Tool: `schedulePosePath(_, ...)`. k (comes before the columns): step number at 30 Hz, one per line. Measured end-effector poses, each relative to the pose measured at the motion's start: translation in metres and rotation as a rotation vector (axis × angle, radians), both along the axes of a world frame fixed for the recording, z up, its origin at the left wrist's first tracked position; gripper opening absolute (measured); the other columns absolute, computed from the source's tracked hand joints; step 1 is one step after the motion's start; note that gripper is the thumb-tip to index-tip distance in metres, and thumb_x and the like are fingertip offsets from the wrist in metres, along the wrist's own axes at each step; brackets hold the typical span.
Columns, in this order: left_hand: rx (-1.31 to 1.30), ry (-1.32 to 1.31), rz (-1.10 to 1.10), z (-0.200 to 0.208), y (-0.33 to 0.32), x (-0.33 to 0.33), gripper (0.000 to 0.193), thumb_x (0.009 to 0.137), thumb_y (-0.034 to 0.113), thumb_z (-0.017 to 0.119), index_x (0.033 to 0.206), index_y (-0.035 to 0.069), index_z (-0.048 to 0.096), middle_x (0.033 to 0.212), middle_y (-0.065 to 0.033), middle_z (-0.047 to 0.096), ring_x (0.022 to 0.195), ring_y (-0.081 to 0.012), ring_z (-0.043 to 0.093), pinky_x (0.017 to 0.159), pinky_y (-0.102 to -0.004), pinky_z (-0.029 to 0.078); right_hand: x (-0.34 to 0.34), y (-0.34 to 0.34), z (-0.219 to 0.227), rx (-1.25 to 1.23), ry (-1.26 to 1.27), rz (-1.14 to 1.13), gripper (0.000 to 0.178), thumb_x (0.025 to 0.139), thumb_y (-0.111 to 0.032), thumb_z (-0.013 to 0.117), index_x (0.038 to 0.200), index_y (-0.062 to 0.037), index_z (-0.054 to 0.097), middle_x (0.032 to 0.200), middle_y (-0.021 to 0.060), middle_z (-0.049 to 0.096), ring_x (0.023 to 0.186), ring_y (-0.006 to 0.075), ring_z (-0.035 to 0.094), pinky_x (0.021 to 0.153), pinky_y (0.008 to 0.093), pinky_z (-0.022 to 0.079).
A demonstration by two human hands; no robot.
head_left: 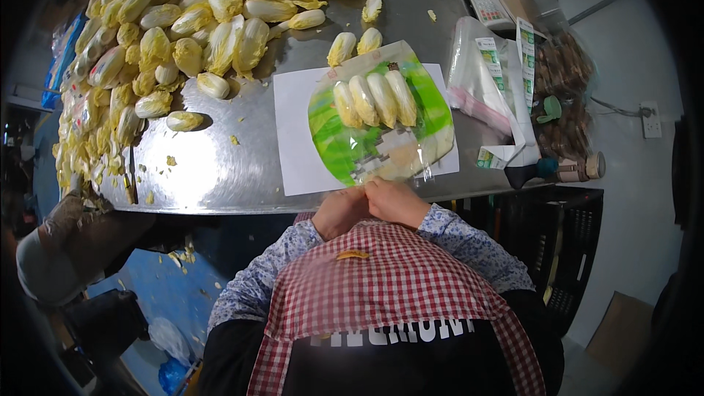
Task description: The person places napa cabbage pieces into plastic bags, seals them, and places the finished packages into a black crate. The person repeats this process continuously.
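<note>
A clear plastic bag with green print [381,121] lies on a white sheet [293,139] on the steel table. Several small pale cabbages [374,95] lie side by side inside it. My left hand [339,210] and my right hand [396,202] meet at the bag's near end, at the table's front edge. Both pinch the bag's opening with fingers curled. My sleeves are blue floral, and a red checked apron covers my chest.
A big heap of small yellow cabbages [169,22] covers the table's far left. Two loose ones [356,44] lie just beyond the bag. A stack of bags with labels [491,81] and a scale [488,0] sit on the right. A dark-handled tool [557,169] overhangs the right edge.
</note>
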State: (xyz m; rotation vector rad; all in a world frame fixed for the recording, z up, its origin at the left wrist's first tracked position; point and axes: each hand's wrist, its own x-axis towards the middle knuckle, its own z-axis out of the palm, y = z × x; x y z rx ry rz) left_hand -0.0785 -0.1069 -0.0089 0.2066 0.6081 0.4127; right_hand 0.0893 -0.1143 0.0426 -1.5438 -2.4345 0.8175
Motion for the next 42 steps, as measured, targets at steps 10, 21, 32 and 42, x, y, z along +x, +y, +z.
schedulePosePath(10,0.06,0.14,0.001,0.03,0.007,0.0,0.027,0.097,0.016,0.044,0.113,-0.003,0.055,0.107,-0.0125,0.062,0.1,-0.0218,0.06,0.09,-0.0333,0.048,0.019,-0.023,0.042,-0.146,0.446,-0.263,0.012,0.081,-0.008,0.06,0.085,-0.0038,0.049,0.081,0.0123,0.053,0.071,0.0311,0.057,0.063,0.0374,0.046)
schedulePosePath(21,0.255,0.299,0.041,0.033,0.003,-0.007,0.031,0.096,0.017,0.047,0.117,-0.006,0.054,0.111,-0.0146,0.061,0.101,-0.0226,0.061,0.091,-0.0332,0.048,0.016,-0.003,0.01,-0.167,0.135,0.01,0.013,0.081,-0.014,0.063,0.081,-0.0044,0.053,0.084,0.0129,0.055,0.071,0.0308,0.057,0.064,0.039,0.046)
schedulePosePath(32,0.165,0.146,0.071,0.032,0.001,-0.013,0.029,0.097,0.015,0.045,0.117,-0.005,0.054,0.112,-0.0138,0.061,0.102,-0.0226,0.06,0.092,-0.0337,0.047,0.005,0.016,0.031,-0.082,0.285,-0.013,0.013,0.081,-0.011,0.061,0.084,-0.0023,0.052,0.086,0.0135,0.053,0.073,0.0327,0.058,0.065,0.0391,0.048)
schedulePosePath(42,0.001,-0.124,0.053,0.028,0.004,-0.01,0.028,0.096,0.016,0.043,0.116,-0.001,0.054,0.114,-0.0117,0.059,0.106,-0.0219,0.056,0.097,-0.036,0.042,-0.009,-0.001,0.007,0.067,0.036,0.023,0.014,0.078,-0.014,0.058,0.082,-0.0021,0.05,0.08,0.0137,0.054,0.072,0.0321,0.06,0.062,0.0395,0.051)
